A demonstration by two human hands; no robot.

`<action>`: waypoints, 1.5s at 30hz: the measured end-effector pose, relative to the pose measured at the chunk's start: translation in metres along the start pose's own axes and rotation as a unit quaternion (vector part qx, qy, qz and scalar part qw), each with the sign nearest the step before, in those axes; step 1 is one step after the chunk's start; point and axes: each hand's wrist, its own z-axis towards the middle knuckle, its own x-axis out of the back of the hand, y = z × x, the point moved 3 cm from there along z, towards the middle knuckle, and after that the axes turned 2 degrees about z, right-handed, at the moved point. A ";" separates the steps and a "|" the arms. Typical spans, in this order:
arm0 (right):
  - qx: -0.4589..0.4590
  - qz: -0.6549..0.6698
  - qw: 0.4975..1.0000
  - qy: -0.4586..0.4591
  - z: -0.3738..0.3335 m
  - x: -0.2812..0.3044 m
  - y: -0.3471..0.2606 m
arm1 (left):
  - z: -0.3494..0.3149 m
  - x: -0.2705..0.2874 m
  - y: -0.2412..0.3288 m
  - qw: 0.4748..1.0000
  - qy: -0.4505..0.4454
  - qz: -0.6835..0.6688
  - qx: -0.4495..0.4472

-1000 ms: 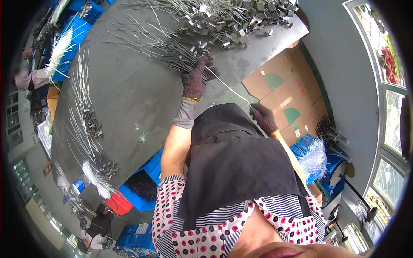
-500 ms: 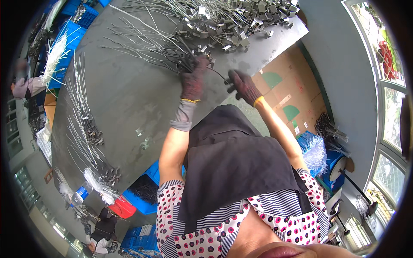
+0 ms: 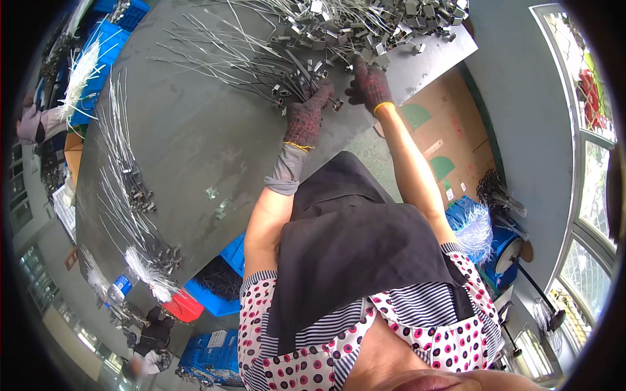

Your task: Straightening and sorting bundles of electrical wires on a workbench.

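Daylight enters through windows [image 3: 596,163] at right; the worktop [image 3: 195,143] shows glare near its right corner. Fisheye distortion bends peripheral edges.

A head-worn fisheye faces down, overlooking the table [image 3: 189,146].

Grey-black cables [image 3: 301,73]; black apron [image 3: 365,260]; dotted white shirt [image 3: 293,371]

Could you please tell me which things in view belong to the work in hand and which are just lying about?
In hand:
- dark-sleeved wires, at the left gloved hand
- heap of metal-ended wires, beside the right gloved hand
- grey table beneath them

Apparently just lying about:
- blue-labelled bottle
- red container
- brown cardboard
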 end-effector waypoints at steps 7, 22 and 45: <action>0.090 0.076 0.991 -0.056 0.016 -0.012 -0.009 | 0.002 0.023 0.019 0.996 0.038 0.069 0.038; 0.044 0.095 0.993 -0.050 -0.087 0.108 0.110 | -0.027 -0.041 -0.036 0.985 -0.058 0.090 0.136; -0.125 -0.098 0.974 0.163 -0.265 0.263 0.367 | 0.009 -0.056 -0.002 0.974 -0.037 -0.217 0.048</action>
